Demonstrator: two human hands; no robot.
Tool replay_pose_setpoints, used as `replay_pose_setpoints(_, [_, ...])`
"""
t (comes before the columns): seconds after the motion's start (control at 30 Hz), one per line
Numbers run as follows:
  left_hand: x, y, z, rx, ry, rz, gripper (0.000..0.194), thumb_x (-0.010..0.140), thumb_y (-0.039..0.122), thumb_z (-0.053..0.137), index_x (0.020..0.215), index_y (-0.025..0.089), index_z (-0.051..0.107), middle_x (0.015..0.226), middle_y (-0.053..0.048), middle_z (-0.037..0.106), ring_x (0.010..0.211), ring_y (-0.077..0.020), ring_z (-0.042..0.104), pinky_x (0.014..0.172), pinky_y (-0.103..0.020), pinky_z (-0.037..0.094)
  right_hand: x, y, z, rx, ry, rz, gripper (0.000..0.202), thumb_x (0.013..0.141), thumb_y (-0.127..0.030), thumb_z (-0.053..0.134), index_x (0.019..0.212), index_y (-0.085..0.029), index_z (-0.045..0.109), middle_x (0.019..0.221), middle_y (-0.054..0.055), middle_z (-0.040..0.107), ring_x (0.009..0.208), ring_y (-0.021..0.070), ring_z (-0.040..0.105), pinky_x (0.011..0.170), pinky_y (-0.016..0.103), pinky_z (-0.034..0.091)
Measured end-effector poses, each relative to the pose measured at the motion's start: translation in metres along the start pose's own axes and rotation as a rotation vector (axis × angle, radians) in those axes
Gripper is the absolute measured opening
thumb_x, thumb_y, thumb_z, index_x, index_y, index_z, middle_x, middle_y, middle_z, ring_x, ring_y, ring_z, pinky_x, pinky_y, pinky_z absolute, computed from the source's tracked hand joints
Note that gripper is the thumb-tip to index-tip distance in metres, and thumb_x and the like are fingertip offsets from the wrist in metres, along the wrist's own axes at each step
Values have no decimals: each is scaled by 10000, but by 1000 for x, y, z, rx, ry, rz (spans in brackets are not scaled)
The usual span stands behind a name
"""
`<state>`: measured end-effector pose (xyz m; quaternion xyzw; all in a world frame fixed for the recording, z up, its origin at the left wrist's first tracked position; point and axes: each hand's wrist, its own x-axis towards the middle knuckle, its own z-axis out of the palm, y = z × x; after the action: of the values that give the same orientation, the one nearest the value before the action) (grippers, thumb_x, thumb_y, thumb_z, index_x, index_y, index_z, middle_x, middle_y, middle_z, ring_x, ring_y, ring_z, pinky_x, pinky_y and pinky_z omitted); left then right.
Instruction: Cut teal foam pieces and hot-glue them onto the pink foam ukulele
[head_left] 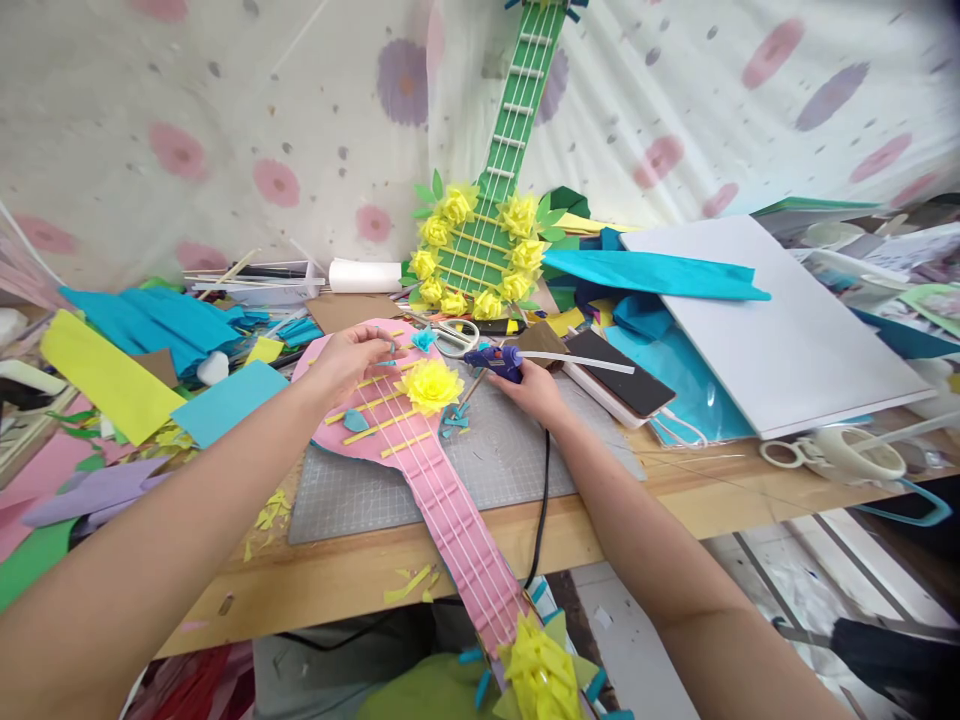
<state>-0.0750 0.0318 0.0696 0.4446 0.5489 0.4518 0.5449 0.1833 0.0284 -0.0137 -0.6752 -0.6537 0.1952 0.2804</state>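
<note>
A pink paper guitar [457, 530] lies slantwise, its round body on a grey cutting mat [337, 505] and its neck reaching towards me over the table edge. My left hand [354, 362] is above the body, fingertips pinched, with a small blue paper piece [387, 362] showing at them. My right hand [536, 392] is closed round a purple hot glue gun [495, 362], from which a white glue stick [577, 360] sticks out at the back. On the guitar body are a yellow paper flower [430, 386], a small blue paper flower [424, 340] and a blue petal [355, 420].
A green paper guitar [495, 230] ringed with yellow flowers leans at the back. Scissors [457, 337] and blue scraps [454, 420] are near the glue gun. A phone [621, 372], a white board [772, 330] and tape rolls [862, 455] lie right; coloured paper [112, 375] lies left.
</note>
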Motion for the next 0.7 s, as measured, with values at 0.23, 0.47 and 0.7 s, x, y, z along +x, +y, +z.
replay_pose_setpoints(0.23, [6,0,-5,92,44,83,192,578,210,760,729,151,658,694,19,605,537,-59,517,534,-206,466,0,1,0,3,8,-22,375,748,-474,607,926,-148,658,905,96,691,804,228,626,690,308,451])
replay_pose_setpoints(0.47, [2,-1,-1,59,73,36,213,594,178,763,745,152,614,694,8,630,606,-113,619,644,-296,547,0,1,1,20,15,-27,358,748,-478,609,896,-155,657,895,96,697,805,232,630,681,307,449])
replay_pose_setpoints(0.7, [-4,5,6,19,47,12,150,631,96,702,754,143,631,745,-29,685,751,-164,678,704,-292,554,1,1,2,33,-12,7,408,760,-510,585,950,-156,658,885,100,694,813,237,632,691,312,451])
